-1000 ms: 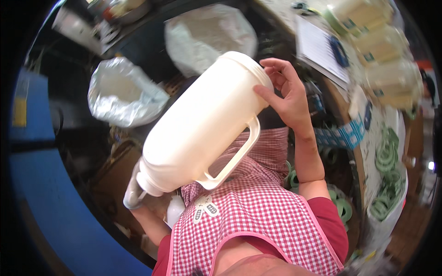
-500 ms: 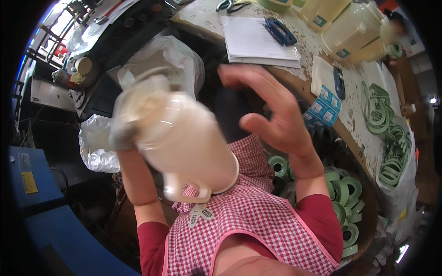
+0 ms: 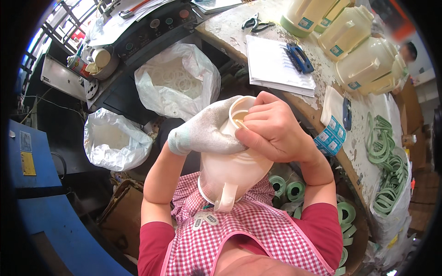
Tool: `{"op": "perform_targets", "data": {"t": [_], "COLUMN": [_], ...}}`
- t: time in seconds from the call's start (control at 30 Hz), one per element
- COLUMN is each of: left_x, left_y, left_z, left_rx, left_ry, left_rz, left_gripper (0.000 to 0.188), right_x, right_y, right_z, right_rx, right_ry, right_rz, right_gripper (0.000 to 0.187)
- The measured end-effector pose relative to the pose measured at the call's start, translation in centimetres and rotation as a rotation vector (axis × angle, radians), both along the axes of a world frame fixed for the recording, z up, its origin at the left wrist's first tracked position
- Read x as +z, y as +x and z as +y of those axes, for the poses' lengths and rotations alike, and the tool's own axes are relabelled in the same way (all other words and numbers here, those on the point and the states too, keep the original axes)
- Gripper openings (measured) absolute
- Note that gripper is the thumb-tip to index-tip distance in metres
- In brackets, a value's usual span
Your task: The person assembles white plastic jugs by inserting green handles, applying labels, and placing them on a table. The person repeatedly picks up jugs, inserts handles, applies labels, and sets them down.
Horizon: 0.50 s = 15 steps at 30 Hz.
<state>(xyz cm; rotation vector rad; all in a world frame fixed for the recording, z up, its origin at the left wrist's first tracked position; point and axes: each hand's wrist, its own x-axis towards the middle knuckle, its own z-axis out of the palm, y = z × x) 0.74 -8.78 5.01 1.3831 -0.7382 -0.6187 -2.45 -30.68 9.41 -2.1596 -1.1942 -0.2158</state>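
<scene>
A cream plastic jug (image 3: 235,172) with a loop handle lies across my lap on the checked apron, its round open neck tilted up and away from me. Wrapped around it just below the neck is my left hand (image 3: 207,131), in a whitish knitted glove. My bare right hand (image 3: 271,129) closes over the right side of the neck, thumb and fingers curled at the rim. Whether anything small sits between those fingers is hidden.
Two plastic bags stand ahead left, one white bag (image 3: 179,87) with clear rings inside and a smaller bag (image 3: 115,140). The worktable (image 3: 276,87) carries paper, a blue-black tool (image 3: 299,57), pliers (image 3: 257,24) and several jugs (image 3: 363,66). Green rings (image 3: 384,156) lie right.
The jug has swung from upper left to upright-tilted in front of me, its handle now toward me. My right hand, raised and open before, has come down onto the jug's neck.
</scene>
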Motion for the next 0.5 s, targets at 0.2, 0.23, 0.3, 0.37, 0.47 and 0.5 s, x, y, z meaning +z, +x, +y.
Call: {"op": "perform_targets", "data": {"t": [0.2,0.23,0.3,0.37,0.47,0.5], "left_x": [2.0,1.8,3.0,5.2,4.1,4.3], "left_y": [-0.9,-1.3,-1.7,-2.5,-8.7,-9.2], "left_z": [4.4,7.7,11.0,13.8,20.1,20.8], "left_rx": [0.181,0.318,0.383,0.45,0.998,1.145], "left_ry": [-0.065,0.014,-0.164,-0.335,-0.499,-0.399], "left_rz": [-0.042,-0.1,-0.324,-0.531,-0.296,-0.336], "left_gripper": [0.076,0.091,0.096,0.101,0.105,0.105], "right_x": [-1.1,-2.4,-6.5,-4.8,-0.2,-2.6], "right_y": [11.1,15.2,25.1,34.3,35.3,37.5], "right_z": [-3.2,-6.4,-12.4,-16.9,-7.6,-8.3], "right_rx": [-0.512,-0.389,-0.424,-0.346,-0.386,-0.349], "right_ry": [1.032,1.054,1.055,1.218,1.317,0.884], "right_rz": [0.438,0.632,0.829,0.565,0.514,0.237], "right_gripper": [0.051,0.044,0.034,0.026,0.051,0.033]}}
